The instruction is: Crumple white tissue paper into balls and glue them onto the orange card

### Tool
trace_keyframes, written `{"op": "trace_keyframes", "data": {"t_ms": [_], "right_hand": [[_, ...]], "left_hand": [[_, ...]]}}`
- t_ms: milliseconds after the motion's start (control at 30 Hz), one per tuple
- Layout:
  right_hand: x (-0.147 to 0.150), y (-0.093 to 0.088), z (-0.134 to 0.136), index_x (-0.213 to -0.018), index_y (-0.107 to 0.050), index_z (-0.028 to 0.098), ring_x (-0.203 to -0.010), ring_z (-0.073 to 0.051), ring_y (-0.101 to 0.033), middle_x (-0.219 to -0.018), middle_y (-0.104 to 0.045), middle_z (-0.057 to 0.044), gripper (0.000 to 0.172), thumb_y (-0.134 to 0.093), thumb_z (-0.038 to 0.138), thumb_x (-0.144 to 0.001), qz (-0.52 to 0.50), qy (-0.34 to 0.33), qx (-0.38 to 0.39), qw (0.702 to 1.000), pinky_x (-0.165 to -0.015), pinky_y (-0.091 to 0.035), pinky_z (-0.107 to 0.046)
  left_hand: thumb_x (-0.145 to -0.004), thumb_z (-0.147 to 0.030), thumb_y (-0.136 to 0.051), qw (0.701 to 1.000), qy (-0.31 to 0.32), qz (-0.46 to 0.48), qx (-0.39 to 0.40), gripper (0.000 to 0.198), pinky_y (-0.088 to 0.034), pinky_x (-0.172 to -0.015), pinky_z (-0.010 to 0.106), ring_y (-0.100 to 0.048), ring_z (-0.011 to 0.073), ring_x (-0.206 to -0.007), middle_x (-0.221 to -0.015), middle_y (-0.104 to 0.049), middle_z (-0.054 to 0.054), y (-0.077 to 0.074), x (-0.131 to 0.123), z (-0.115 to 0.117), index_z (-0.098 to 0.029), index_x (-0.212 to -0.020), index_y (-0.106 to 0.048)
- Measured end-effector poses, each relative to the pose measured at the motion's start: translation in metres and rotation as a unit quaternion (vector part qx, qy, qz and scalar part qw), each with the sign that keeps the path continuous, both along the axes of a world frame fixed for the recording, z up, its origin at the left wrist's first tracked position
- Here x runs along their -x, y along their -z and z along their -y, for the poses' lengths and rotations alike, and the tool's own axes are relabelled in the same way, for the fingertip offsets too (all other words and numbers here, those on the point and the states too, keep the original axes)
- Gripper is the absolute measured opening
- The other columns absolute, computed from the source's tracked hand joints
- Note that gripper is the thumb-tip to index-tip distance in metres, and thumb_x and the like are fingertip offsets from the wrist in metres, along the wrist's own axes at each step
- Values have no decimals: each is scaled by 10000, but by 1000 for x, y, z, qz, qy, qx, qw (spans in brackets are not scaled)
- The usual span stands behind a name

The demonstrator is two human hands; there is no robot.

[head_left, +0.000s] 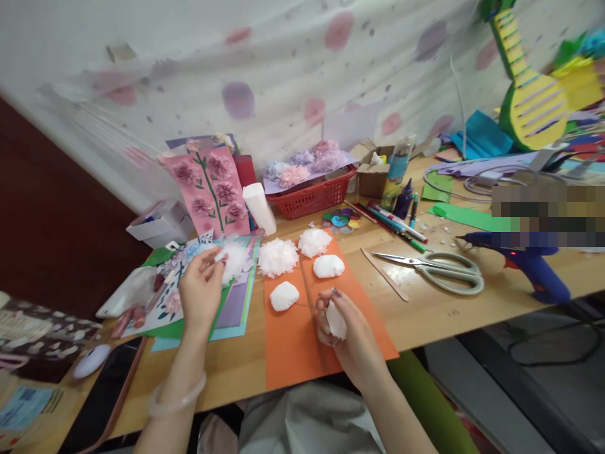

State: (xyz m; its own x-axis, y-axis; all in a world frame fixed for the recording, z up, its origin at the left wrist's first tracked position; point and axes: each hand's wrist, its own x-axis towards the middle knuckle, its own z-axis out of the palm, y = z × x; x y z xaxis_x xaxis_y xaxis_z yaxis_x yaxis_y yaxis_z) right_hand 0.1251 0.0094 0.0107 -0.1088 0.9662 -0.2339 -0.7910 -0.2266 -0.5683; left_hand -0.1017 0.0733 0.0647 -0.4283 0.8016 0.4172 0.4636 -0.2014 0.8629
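My left hand (pixel 203 280) pinches a sheer white piece (pixel 234 260) above the stacked coloured papers at the left. Over the lower part of the orange sheet (pixel 286 353), my right hand (pixel 345 328) is closed round a small white piece (pixel 336 320). On that sheet lie two fluffy white pompoms (pixel 278 257) (pixel 314 242) at the far end. Two smooth white wads (pixel 284 296) (pixel 329 266) rest nearer to me, the right one just beyond my right hand.
Scissors (pixel 439 268), a wooden stick (pixel 384 273) and a blue glue gun (pixel 534 261) lie to the right. Behind stand a red basket (pixel 314 197) and a pink flower card (pixel 210 189). A phone (pixel 106 394) is at the front left.
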Motion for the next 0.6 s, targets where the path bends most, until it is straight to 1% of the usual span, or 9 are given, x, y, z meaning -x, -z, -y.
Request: {"op": "trace_keyframes", "data": {"t_ms": [67,100,167,200,267,333,433,500,600], "right_hand": [[-6,-5,-4,-810,-662,177,-534,-95,-532,-755,-665,-13,309,-795,438,-711,-61,6,48,997,-454,-416,-193],[-8,-8,-5,-829,-671,172,-604,-127,-601,-817,-701,-42,284,-754,432,-750,-82,4,67,994,-517,-487,-223],[-13,-12,-6,-882,-689,153,-736,-182,-680,-924,-741,-101,251,-642,398,-851,-119,0,101,988,-631,-557,-278],[-15,-13,-6,-907,-696,143,-770,-195,-697,-953,-750,-121,256,-586,373,-892,-135,2,115,984,-657,-566,-288],[-16,-14,-4,-945,-707,128,-768,-194,-709,-946,-760,-133,296,-500,339,-946,-150,7,128,980,-657,-565,-277],[-17,-14,-3,-966,-716,124,-739,-188,-710,-921,-764,-129,328,-462,332,-970,-158,3,130,979,-659,-564,-275],[-16,-12,-2,-982,-719,127,-721,-185,-710,-901,-765,-119,348,-451,349,-985,-165,-7,121,979,-660,-563,-278],[-15,-11,-4,-984,-716,127,-714,-178,-708,-884,-765,-112,353,-454,364,-988,-165,-9,117,979,-631,-553,-262],[-15,-9,-6,-953,-712,130,-744,-183,-717,-870,-765,-107,352,-464,378,-985,-168,-10,114,979,-686,-565,-278]], "left_hand": [[-761,-277,-714,998,56,-25,8,187,-565,-860,338,-726,212,-895,-941,-760,44,0,-35,26,-210,-935,-700],[-789,-293,-721,991,105,-82,16,134,-567,-818,320,-724,201,-838,-877,-761,30,1,-53,39,-216,-897,-709],[-828,-264,-713,966,192,-171,-2,66,-556,-818,303,-716,187,-840,-886,-767,19,7,-82,58,-231,-884,-722],[-836,-237,-707,957,216,-193,-9,80,-552,-822,301,-711,186,-858,-911,-763,18,12,-93,64,-233,-914,-720],[-835,-193,-704,951,229,-208,-7,169,-550,-825,303,-697,186,-891,-979,-745,27,22,-104,68,-230,-999,-703],[-836,-171,-700,955,212,-209,-2,261,-552,-820,310,-682,186,-909,-1043,-716,39,29,-106,68,-227,-1089,-672],[-863,-165,-675,954,171,-240,-56,250,-535,-865,336,-657,201,-979,-1065,-679,54,30,-105,69,-230,-1103,-655],[-876,-177,-667,933,179,-296,-100,184,-510,-895,367,-630,220,-1014,-1041,-665,59,27,-108,73,-238,-1049,-671],[-859,-158,-678,886,230,-391,-95,259,-439,-963,459,-580,268,-1083,-1154,-668,78,24,-119,78,-259,-1097,-679]]}}
